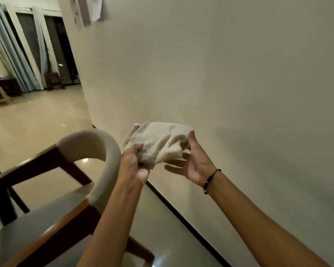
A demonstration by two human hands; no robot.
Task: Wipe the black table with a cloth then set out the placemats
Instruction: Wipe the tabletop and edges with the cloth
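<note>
Clenched round the lower left of a crumpled beige cloth [158, 142], the left hand [133, 166] holds it in the air before the wall [220, 74], while the right hand [195, 162] pinches its upper right corner, lower fingers blurred. Left of them stands a wooden chair [96, 151], its seat cut off by the bottom edge, with curtains [17, 54] beyond.

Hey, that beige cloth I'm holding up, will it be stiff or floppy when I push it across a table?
Probably floppy: the cloth sags and creases between the left hand and right hand. Its nubbly weave suggests grip rather than sliding. Likely light, held by fingertips.
</note>
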